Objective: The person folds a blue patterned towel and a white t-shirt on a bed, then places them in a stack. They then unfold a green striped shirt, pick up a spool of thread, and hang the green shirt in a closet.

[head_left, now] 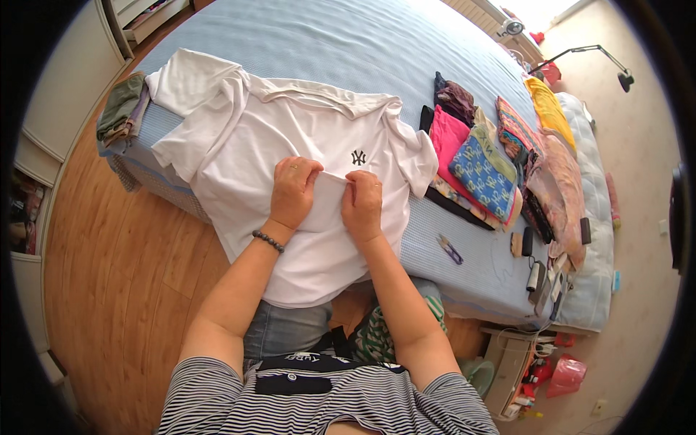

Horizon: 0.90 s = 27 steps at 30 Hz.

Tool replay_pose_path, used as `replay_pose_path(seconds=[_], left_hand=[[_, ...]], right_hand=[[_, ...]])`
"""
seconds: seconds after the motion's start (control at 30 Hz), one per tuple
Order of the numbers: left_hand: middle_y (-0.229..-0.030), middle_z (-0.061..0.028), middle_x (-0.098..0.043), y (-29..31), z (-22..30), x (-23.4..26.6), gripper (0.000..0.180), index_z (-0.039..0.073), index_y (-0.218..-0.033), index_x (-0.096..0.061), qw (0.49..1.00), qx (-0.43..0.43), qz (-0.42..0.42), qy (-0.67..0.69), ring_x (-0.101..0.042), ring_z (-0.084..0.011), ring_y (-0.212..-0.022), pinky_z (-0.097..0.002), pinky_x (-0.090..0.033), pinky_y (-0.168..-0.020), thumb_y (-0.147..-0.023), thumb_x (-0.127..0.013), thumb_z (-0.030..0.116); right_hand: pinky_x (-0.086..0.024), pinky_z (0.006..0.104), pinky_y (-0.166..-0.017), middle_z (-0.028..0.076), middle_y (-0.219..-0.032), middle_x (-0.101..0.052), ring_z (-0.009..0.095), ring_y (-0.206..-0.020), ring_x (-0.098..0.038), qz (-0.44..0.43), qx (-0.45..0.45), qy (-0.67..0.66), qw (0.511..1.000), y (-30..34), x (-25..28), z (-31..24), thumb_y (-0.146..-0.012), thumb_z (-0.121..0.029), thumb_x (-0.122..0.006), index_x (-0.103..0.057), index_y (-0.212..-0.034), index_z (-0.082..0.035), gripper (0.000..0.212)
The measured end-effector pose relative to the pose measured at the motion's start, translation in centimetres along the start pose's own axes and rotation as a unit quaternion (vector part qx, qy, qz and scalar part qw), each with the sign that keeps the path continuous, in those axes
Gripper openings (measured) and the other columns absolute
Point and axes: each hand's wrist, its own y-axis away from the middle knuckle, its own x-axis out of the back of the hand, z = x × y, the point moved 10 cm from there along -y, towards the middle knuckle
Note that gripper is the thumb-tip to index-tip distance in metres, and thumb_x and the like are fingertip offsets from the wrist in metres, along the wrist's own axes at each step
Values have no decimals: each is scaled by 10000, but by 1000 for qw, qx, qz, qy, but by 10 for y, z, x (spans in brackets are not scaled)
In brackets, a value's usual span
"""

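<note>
A white T-shirt with a small dark emblem on its chest lies spread over the near edge of the bed, its lower part hanging toward my lap. My left hand pinches the fabric at the middle of the shirt. A short way to the right, my right hand pinches the same fabric just below the emblem. Between the two hands the cloth is drawn into a raised fold. The collar lies toward the far side, and the sleeves spread out to left and right.
Folded clothes are stacked right of the shirt, with pink and yellow fabrics beyond. Small purple-handled thread snips lie on the blue bedcover. More folded clothes sit at the left corner. A bedside cabinet stands lower right.
</note>
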Motion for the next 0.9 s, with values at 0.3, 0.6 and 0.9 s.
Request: replay_pose_path(seconds=[0.3, 0.6, 0.9], left_hand=[[-834, -50, -588, -1, 4, 0, 180, 80, -880, -570, 1000, 6, -17, -2, -558, -241, -873, -399, -386, -912, -737, -559, -28], [-810, -36, -553, -2, 2, 3, 257, 79, -881, -577, 1000, 7, -2, 17, -537, -218, -792, -363, -397, -840, -688, -544, -87], [-886, -64, -582, 0, -24, -3, 232, 37, -1012, -586, 983, 125, 2, 138, -568, -193, -879, -310, -457, -806, -814, -532, -70]], right_hand=[[-381, 399, -871, 80, -893, -569, 277, -900, -540, -49, 28, 6, 998, 0, -8, -5, -699, -96, -693, -626, -855, -58, 174], [-395, 401, -855, 89, -899, -573, 280, -905, -537, -33, -8, 23, 999, -3, -5, -4, -726, -64, -663, -608, -871, -50, 155], [-414, 396, -769, 123, -826, -581, 316, -828, -538, -5, -77, -19, 997, 2, 0, 20, -791, 3, -587, -580, -848, -22, 64]])
